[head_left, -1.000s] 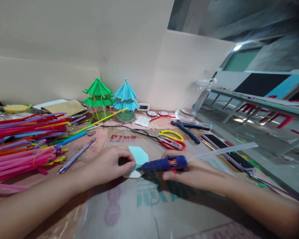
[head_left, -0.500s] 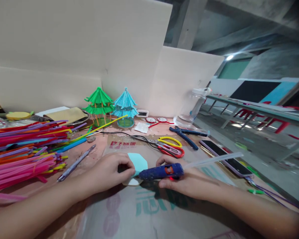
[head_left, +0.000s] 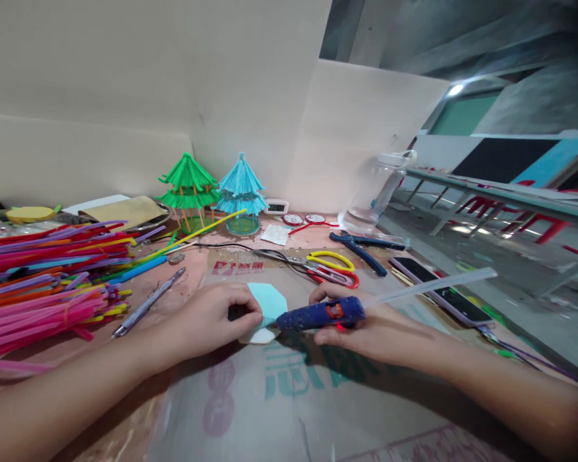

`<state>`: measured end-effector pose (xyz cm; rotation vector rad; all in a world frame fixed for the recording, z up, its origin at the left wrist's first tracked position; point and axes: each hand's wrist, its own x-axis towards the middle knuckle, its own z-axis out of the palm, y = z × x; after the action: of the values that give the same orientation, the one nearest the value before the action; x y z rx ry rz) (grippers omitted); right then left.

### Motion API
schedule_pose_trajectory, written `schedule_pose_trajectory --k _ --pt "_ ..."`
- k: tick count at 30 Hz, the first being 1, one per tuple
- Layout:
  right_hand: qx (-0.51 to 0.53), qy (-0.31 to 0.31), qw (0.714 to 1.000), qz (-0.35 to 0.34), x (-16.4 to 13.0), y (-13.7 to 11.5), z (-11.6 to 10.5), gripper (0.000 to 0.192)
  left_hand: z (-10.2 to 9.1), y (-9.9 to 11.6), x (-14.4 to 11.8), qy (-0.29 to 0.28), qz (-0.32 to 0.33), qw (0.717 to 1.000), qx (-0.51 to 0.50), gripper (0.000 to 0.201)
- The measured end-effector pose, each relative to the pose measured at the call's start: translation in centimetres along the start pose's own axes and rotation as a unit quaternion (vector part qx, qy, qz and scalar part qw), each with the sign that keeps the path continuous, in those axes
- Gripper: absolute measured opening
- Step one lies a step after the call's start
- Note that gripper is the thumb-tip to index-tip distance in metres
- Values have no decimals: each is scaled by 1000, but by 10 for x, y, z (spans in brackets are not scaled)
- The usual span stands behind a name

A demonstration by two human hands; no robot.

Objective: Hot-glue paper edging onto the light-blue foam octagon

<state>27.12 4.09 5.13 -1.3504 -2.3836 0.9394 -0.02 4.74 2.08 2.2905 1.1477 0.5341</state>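
My right hand (head_left: 345, 319) is wrapped around a dark blue hot glue gun (head_left: 320, 313), its red light glowing. A translucent glue stick (head_left: 436, 285) sticks out of the gun's back end. My left hand (head_left: 226, 319) is closed, thumb and forefinger pinched on a light blue many-sided card (head_left: 268, 299) over the cardboard. Below the fingertips the card's lower part looks white, with a tan edge. The gun's nozzle points left, close to the left fingertips and the card. Whether it touches them, I cannot tell. The left hand hides part of the card.
Pipe cleaners (head_left: 52, 276) lie heaped at left beside a pen (head_left: 149, 303). Behind stand a green pavilion model (head_left: 189, 192) and a blue one (head_left: 241, 196). Scissors (head_left: 332, 268), pliers (head_left: 361, 250), a phone (head_left: 440, 292) and a water bottle (head_left: 373, 192) are beyond and right.
The view has tilted and shifted slightly. The glue gun's nozzle has drawn a little to the right, away from the left fingertips. Both hands keep their hold.
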Motion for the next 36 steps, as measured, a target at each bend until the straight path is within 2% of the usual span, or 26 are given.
schedule_pose_trajectory --k 16,27,32,36 --pt "-27 -1 1000 11 -2 -1 -10 35 -4 2 1 -8 -4 1000 11 23" --pt "-19 -4 999 30 -3 -14 -18 30 -4 3 -1 -3 7 1000 3 24" --pt "-40 24 998 36 -4 -14 -20 34 -3 0 0 -9 1 1000 -6 24" --pt "-46 22 998 25 -5 -11 -21 35 -3 -1 0 -10 -4 1000 -5 24"
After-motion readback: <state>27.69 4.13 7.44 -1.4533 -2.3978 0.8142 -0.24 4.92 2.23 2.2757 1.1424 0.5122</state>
